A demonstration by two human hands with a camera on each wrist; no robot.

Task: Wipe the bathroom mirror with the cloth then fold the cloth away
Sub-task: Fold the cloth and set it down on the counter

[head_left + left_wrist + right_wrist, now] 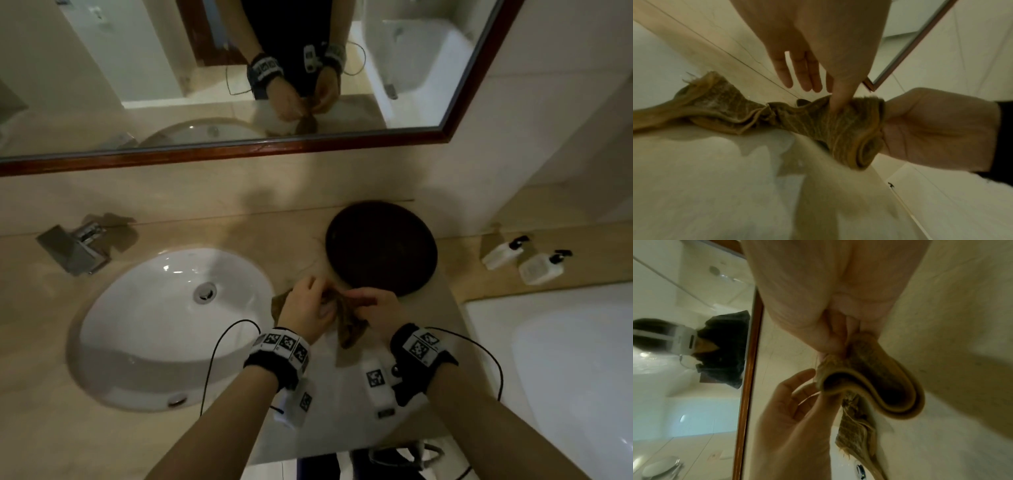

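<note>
A crumpled brown cloth (pixel 349 325) hangs just above the beige counter (pixel 318 404), between the sink and a dark tray. My left hand (pixel 305 308) pinches its left part; in the left wrist view the thumb (pixel 835 102) presses into the cloth (pixel 838 129) while the other fingers stay straight. My right hand (pixel 376 308) pinches the cloth's right end, seen up close in the right wrist view, where the right hand (pixel 834 340) holds a looped fold of cloth (pixel 869 369) and the left hand (pixel 797 410) meets its edge. The wood-framed mirror (pixel 137 68) is on the wall above.
A white sink (pixel 171 308) with a chrome faucet (pixel 75 250) lies to the left. The dark round tray (pixel 380 246) sits just beyond the hands. Two white pump bottles (pixel 503 253) stand at the far right, and a white bathtub (pixel 565 377) borders the counter.
</note>
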